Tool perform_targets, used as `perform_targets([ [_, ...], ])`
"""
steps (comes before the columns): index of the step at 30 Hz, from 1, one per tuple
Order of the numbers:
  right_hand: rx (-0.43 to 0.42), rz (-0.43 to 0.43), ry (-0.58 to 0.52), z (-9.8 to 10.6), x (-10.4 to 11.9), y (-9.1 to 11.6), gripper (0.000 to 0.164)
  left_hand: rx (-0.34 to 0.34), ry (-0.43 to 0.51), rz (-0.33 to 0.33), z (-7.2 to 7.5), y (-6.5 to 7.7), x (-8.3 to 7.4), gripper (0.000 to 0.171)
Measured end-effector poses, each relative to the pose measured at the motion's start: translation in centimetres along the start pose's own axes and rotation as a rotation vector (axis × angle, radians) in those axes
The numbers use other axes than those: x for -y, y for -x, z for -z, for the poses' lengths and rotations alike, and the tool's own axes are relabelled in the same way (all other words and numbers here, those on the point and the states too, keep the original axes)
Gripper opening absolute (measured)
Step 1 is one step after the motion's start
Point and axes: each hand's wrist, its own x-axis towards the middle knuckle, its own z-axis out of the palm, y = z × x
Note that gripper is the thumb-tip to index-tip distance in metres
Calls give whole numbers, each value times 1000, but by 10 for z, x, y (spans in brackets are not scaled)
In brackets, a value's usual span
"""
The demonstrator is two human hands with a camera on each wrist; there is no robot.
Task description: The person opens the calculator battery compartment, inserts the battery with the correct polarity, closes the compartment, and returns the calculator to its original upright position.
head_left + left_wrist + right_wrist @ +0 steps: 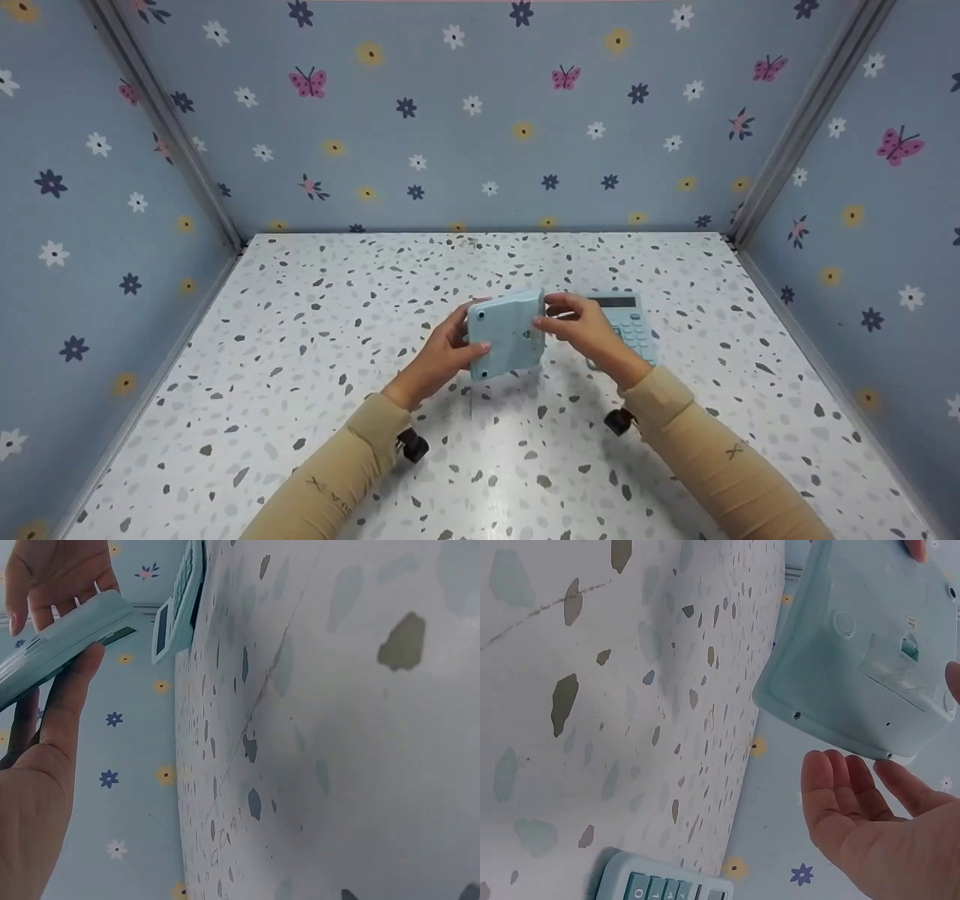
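Note:
A light-blue calculator (504,341) is held up off the table, its back turned to the head camera. My left hand (446,351) grips its left edge, thumb across the back and fingers behind. At the opposite edge is my right hand (589,330), fingertips right at the rim and thumb apart from them over the back. Screws, round feet and a battery cover show on the back (817,652) in the right wrist view. Seen edge-on in the left wrist view, the calculator (56,645) shows a dark display on its underside.
Behind my right hand a second light-blue calculator (636,330) lies keys up on the speckled white table (337,450). My forearm partly covers it. Blue flower-patterned panels (480,97) stand around the back and sides, with metal posts (814,120) at the corners.

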Motion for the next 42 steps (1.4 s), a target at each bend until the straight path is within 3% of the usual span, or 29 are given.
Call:
perform_targets([
  [13,41,-64,-78,7,2,-3,67,64,-224,-108,-5,1,-7,67],
  [25,25,-84,-105,10,2,-4,67,110,-506,-243,-9,1,-7,61],
  [42,-18,-147,-231,5,-3,-10,63,73,-1072,-489,-20,4,-6,55],
])
